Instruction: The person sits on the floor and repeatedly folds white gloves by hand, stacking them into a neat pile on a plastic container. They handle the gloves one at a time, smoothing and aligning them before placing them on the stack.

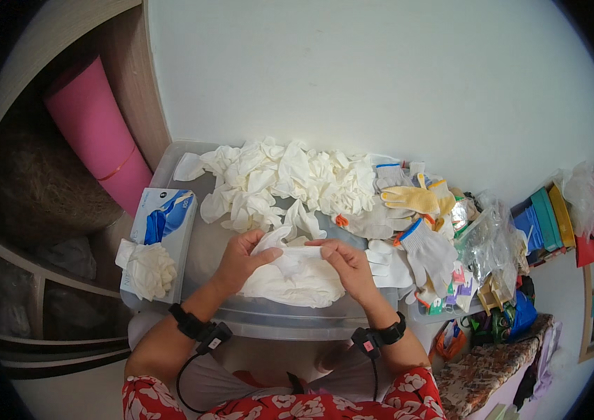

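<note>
My left hand [247, 260] and my right hand [344, 265] pinch one white disposable glove [297, 261] between them, thumbs on top, with its edge stretched across. Beneath it lies a flattened stack of white gloves [294, 291] on the lid of a clear plastic storage bin [208, 262]. Beyond my hands a loose heap of crumpled white gloves [286, 173] spreads along the wall. To the left a blue and white nitrile glove box [168, 210] bears printing, and a bunched white glove [152, 273] sits on top of it.
Knitted work gloves [428, 252], some with coloured cuffs, are piled at the right beside clear plastic bags [491, 247]. A rolled pink mat [97, 136] leans in the shelf unit at the left. The white wall [354, 79] bounds the far side. Coloured bins [543, 226] stand far right.
</note>
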Tool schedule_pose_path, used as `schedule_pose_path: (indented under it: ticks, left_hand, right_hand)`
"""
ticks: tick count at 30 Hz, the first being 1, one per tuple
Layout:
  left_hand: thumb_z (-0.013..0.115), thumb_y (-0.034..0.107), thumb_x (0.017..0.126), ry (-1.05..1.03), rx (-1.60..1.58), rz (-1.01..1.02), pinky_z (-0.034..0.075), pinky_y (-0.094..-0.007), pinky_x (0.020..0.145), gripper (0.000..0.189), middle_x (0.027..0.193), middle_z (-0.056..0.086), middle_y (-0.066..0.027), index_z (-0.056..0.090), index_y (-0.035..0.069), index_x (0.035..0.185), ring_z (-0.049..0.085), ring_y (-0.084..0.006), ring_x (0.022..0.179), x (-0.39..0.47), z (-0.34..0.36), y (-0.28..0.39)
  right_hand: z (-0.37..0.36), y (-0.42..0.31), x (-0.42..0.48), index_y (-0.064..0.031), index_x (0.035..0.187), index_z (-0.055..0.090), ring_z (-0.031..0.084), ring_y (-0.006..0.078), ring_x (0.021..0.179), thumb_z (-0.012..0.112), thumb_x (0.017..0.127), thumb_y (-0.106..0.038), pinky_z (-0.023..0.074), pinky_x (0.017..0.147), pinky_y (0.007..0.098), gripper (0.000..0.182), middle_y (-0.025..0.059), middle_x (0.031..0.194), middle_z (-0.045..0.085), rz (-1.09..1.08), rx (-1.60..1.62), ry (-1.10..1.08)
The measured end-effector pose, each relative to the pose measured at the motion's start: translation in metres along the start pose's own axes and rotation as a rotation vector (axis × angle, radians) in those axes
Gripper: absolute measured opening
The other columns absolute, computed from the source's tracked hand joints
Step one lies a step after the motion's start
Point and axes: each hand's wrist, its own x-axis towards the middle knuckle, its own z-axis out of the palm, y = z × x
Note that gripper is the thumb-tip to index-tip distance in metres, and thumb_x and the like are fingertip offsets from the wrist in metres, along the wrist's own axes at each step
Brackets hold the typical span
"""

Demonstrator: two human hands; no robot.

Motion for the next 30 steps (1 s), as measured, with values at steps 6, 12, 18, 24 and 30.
schedule_pose_path:
  ticks: [6,12,18,24,30]
  left_hand:
    - [0.070,0.004,0.087,-0.045,-0.118,0.024,0.052,-0.0254,0.082,0.026,0.099,0.069,-0.0009,0.065,0.000,0.113,0.064,-0.0087,0.089,-0.001,0.003,0.004]
    - [0.065,-0.007,0.088,-0.088,-0.160,0.037,0.050,-0.0264,0.090,0.049,0.115,0.064,-0.0057,0.048,0.000,0.134,0.061,-0.0099,0.103,0.002,0.005,-0.003]
    - [0.057,-0.014,0.085,-0.012,-0.029,0.138,0.050,-0.0263,0.090,0.053,0.115,0.063,-0.0079,0.046,0.002,0.135,0.062,-0.0122,0.105,0.002,0.008,0.000]
    - [0.058,-0.014,0.082,0.056,0.246,0.254,0.051,-0.0244,0.084,0.047,0.105,0.071,-0.0069,0.059,0.004,0.125,0.064,-0.0092,0.096,0.004,-0.001,-0.010]
    - [0.056,-0.016,0.082,0.202,0.311,0.278,0.053,-0.0247,0.083,0.032,0.099,0.074,-0.0058,0.073,0.003,0.102,0.067,-0.0103,0.092,0.005,0.000,-0.013]
  right_hand:
    - [-0.001,-0.002,0.000,-0.0033,0.105,0.060,0.053,0.0057,0.084,0.053,0.105,-0.020,0.0478,0.076,0.0238,0.018,-0.0033,0.087,0.057,-0.004,0.119,0.155]
    - [0.003,-0.002,-0.003,-0.0052,0.107,0.057,0.051,0.0041,0.071,0.051,0.106,-0.027,0.0466,0.065,0.0210,0.023,-0.0031,0.083,0.055,-0.016,-0.014,0.209]
    - [0.005,-0.002,-0.006,-0.0024,0.105,0.059,0.057,0.0115,0.072,0.052,0.104,-0.017,0.0499,0.070,0.0273,0.017,0.0047,0.081,0.062,-0.317,-0.299,0.303]
    - [0.008,-0.002,-0.006,-0.0005,0.109,0.059,0.062,0.0180,0.082,0.049,0.106,-0.016,0.0493,0.083,0.0302,0.019,0.0126,0.103,0.070,-0.387,-0.338,0.237]
    - [0.004,-0.004,-0.003,0.0000,0.111,0.060,0.064,0.0142,0.080,0.050,0.106,-0.019,0.0516,0.074,0.0271,0.022,0.0103,0.110,0.069,-0.140,-0.315,0.229]
